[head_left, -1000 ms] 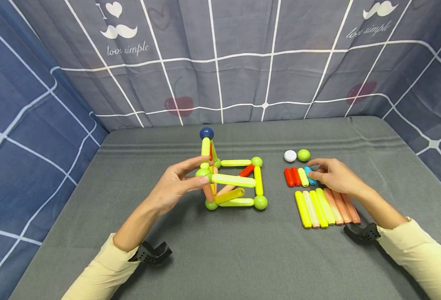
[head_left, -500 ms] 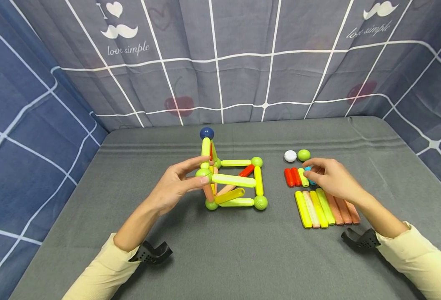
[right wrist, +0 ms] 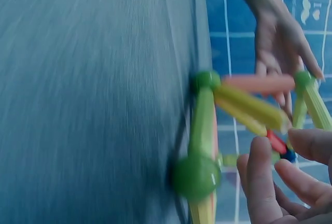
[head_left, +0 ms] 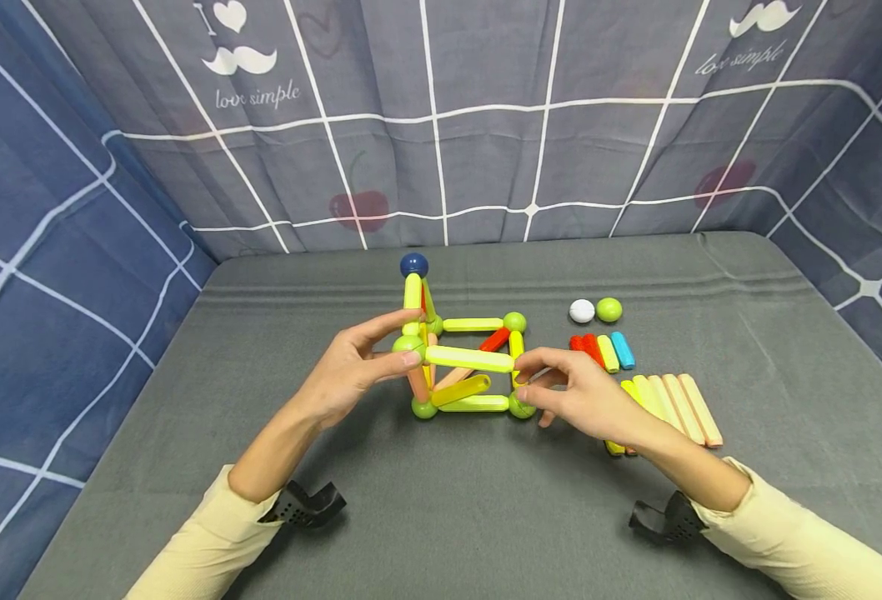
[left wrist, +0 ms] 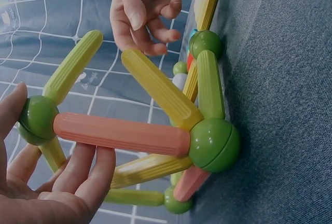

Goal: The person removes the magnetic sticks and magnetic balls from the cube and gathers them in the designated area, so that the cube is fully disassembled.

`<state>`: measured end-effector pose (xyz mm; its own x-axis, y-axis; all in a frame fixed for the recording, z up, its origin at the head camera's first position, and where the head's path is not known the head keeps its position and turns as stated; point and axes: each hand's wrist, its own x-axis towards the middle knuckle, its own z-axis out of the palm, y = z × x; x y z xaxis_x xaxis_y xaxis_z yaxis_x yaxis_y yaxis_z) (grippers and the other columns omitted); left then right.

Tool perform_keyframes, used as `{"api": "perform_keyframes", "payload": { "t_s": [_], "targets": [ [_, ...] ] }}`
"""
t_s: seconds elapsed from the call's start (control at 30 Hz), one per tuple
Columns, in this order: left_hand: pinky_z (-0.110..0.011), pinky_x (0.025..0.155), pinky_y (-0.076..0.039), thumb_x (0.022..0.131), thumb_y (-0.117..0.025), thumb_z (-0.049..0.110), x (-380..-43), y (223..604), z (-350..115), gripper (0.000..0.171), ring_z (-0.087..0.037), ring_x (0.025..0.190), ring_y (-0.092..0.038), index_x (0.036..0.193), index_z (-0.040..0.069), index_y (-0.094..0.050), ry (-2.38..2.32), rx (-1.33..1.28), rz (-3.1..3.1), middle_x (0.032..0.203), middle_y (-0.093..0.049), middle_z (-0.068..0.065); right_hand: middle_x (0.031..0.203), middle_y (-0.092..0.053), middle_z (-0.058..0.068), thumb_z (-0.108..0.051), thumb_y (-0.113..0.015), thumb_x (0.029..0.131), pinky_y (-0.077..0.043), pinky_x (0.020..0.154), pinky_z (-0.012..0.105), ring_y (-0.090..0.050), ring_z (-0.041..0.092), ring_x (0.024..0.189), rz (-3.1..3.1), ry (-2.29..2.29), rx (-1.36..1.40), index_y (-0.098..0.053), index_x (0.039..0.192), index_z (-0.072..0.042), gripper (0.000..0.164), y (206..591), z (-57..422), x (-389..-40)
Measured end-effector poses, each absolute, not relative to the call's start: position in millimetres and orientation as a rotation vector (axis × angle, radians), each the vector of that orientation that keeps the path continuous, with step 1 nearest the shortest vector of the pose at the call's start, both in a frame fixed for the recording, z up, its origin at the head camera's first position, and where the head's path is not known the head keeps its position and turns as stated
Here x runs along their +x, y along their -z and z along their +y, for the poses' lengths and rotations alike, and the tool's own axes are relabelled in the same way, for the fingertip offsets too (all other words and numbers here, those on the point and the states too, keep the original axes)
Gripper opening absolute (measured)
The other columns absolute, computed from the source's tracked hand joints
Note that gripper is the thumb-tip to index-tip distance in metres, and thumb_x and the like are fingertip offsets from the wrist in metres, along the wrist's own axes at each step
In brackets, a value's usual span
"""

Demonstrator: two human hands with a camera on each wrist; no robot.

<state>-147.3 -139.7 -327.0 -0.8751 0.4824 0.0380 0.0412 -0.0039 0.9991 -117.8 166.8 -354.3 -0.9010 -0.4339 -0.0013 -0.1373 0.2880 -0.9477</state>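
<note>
My left hand (head_left: 339, 371) pinches a green ball (head_left: 408, 348) at a raised corner of a frame made of magnetic rods and balls. From that ball a lime rod (head_left: 469, 358) runs rightward to a free end. My right hand (head_left: 576, 392), fingers loosely bent and holding nothing, overlaps that end in the head view; the left wrist view shows the hand (left wrist: 145, 16) apart from the rod. A yellow rod (head_left: 462, 390) slants up from the lower front ball (head_left: 423, 408). A dark blue ball (head_left: 414, 265) tops the frame.
Right of the frame lie a white ball (head_left: 581, 311) and a loose green ball (head_left: 609, 310). Short red, lime and blue rods (head_left: 623, 350) form a row before them. A row of long rods (head_left: 699, 408) lies nearer, partly hidden by the right forearm. Grid-patterned curtain surrounds the grey cloth.
My right hand has moved left from the short rods to the frame's right side, leaving the blue and lime short rods in place. My left hand keeps its grip on the green ball.
</note>
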Motion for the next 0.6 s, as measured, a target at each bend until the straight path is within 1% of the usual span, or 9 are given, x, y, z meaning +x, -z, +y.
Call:
{"api": "perform_keyframes", "payload": {
  "t_s": [0.17,0.33,0.4,0.47,0.6],
  "targets": [
    [-0.042,0.095,-0.050,0.093,-0.068,0.007,-147.4,328.8,-139.6,0.055,-0.025,0.109,-0.066,0.145,0.007,-0.049,-1.951,0.534,1.963,0.141,-0.052,-0.012,0.103,-0.062,0.017,-0.006,-0.069,0.091,-0.058,0.062,0.043,-0.063,0.043,0.088,2.161,1.766,-0.504,-0.061,0.114,0.004,0.026,358.2,144.2,-117.0],
    [-0.042,0.093,-0.051,0.093,-0.069,0.008,-148.6,330.1,-140.0,0.057,-0.026,0.108,-0.066,0.146,0.006,-0.048,-1.946,0.535,1.961,0.143,-0.051,-0.013,0.108,-0.064,0.018,-0.006,-0.071,0.090,-0.058,0.062,0.045,-0.064,0.038,0.089,2.149,1.889,-0.496,-0.060,0.124,-0.003,0.036,352.0,141.1,-113.2],
    [-0.042,0.093,-0.052,0.093,-0.069,0.008,-148.5,329.2,-140.4,0.057,-0.027,0.108,-0.066,0.146,0.006,-0.048,-1.948,0.537,1.959,0.142,-0.052,-0.014,0.110,-0.064,0.019,-0.006,-0.072,0.089,-0.058,0.061,0.046,-0.064,0.036,0.088,2.163,1.938,-0.517,-0.060,0.124,-0.004,0.037,348.1,143.0,-109.9],
    [-0.042,0.093,-0.051,0.092,-0.069,0.008,-148.6,328.7,-140.9,0.057,-0.028,0.108,-0.066,0.146,0.006,-0.048,-1.953,0.542,1.955,0.141,-0.054,-0.014,0.109,-0.064,0.021,-0.006,-0.073,0.089,-0.058,0.061,0.045,-0.064,0.036,0.081,2.198,1.963,-0.543,-0.061,0.123,-0.006,0.036,344.3,144.6,-106.5],
    [-0.042,0.094,-0.051,0.092,-0.070,0.008,-148.0,327.5,-142.0,0.056,-0.029,0.107,-0.067,0.145,0.007,-0.050,-1.956,0.536,1.955,0.139,-0.055,-0.013,0.098,-0.067,0.022,-0.008,-0.073,0.089,-0.056,0.064,0.039,-0.063,0.035,0.063,2.286,1.944,-0.587,-0.065,0.118,-0.008,0.029,338.8,144.3,-104.8]
  ]
}}
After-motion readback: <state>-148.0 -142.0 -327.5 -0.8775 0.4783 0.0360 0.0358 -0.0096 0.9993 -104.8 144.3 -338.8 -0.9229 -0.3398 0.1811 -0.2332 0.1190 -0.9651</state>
